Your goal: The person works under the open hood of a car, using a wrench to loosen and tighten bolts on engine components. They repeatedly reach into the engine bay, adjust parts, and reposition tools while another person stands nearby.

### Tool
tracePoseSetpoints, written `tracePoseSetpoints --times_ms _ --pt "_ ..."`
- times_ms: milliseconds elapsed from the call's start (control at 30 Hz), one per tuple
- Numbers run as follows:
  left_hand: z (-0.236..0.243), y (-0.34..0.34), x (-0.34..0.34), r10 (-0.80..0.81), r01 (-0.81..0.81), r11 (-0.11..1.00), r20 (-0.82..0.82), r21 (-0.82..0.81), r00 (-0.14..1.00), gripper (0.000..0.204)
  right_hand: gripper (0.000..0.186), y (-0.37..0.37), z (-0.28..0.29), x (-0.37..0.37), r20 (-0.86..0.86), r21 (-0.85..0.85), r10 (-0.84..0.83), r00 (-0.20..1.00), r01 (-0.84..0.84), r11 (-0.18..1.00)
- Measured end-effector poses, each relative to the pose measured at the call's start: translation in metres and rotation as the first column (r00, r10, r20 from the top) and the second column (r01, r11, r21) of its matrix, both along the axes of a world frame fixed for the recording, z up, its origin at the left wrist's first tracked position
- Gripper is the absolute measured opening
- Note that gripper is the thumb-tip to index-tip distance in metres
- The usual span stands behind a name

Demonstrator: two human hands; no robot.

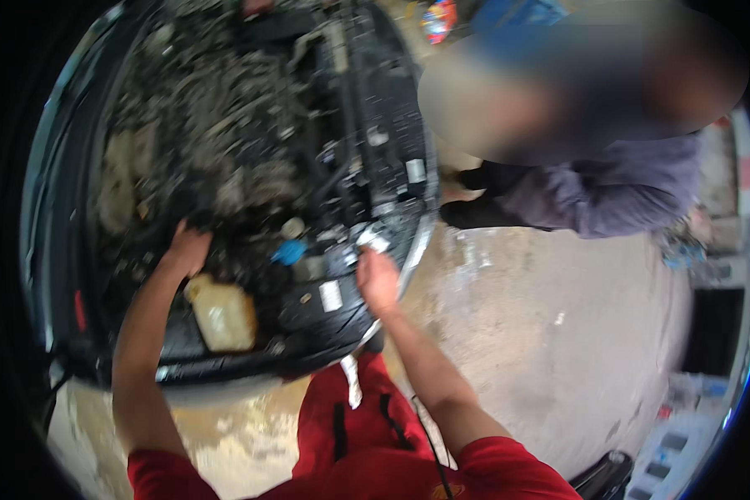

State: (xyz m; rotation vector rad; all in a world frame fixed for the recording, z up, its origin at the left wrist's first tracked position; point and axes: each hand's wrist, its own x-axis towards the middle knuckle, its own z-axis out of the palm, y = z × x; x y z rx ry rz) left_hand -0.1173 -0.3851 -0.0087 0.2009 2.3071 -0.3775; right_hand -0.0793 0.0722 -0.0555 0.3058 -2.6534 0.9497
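Note:
I lean over a car's open engine bay (217, 125). My left hand (192, 248) reaches down among the dark engine parts, its fingers curled at a dark part I cannot make out. Just below that hand sits a yellowed plastic fluid tank (223, 315). My right hand (378, 279) is at the front right of the bay, closed on a white crumpled piece that looks like a rag (373, 240). Between my hands are a blue cap (289, 252) and a pale round cap (292, 227). The picture is blurred, so fine details are lost.
Another person in dark grey clothes (633, 187) stands to the right, beside the car's front edge. A white label (331, 296) is on the black panel near me. Stained concrete floor (525, 333) stretches to the right, with shelving (717, 333) at the far right.

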Motion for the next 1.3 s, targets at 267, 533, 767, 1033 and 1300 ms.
tracePoseSetpoints --times_ms 267,533,767,1033,1300 --pt "0.013 0.009 -0.005 0.046 -0.046 0.999 0.010 0.023 0.999 0.045 0.023 -0.002 0.006 -0.001 0.051 0.029 0.007 0.999 -0.008 1.000" --pt "0.014 0.017 0.002 0.010 -0.010 1.000 -0.060 -0.005 0.998 0.062 0.024 -0.002 0.008 -0.002 0.100 0.016 0.019 0.995 -0.021 1.000" --pt "0.016 0.023 0.006 -0.034 0.028 0.998 -0.091 -0.060 0.995 0.059 0.023 -0.003 0.011 -0.001 0.110 0.028 0.015 0.994 -0.018 0.999" --pt "0.018 0.014 -0.008 0.018 -0.015 0.999 0.083 -0.040 0.996 0.066 0.023 -0.002 0.011 -0.002 0.124 0.026 0.007 0.992 -0.011 1.000" --pt "0.017 0.018 -0.012 0.040 -0.036 0.998 0.085 -0.041 0.996 0.043 0.023 -0.002 0.010 -0.002 0.115 0.006 0.016 0.993 -0.017 1.000"
